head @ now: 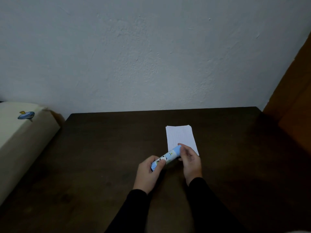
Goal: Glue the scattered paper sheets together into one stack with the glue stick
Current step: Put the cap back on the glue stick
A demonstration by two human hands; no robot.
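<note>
Both hands gripping a glue stick point(166, 158) over a dark table point(101, 148), left hand point(149, 174), right hand point(191, 161), paper stack point(180, 136) just behind

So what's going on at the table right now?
A person in dark sleeves holds a blue glue stick in both hands over a dark wooden table. The left hand grips its lower end; the right hand pinches the upper end, probably at the cap, though whether it is coming off or going on cannot be told. Just beyond the hands, white paper sheets lie in one fairly neat pile; the right hand covers its near corner.
</note>
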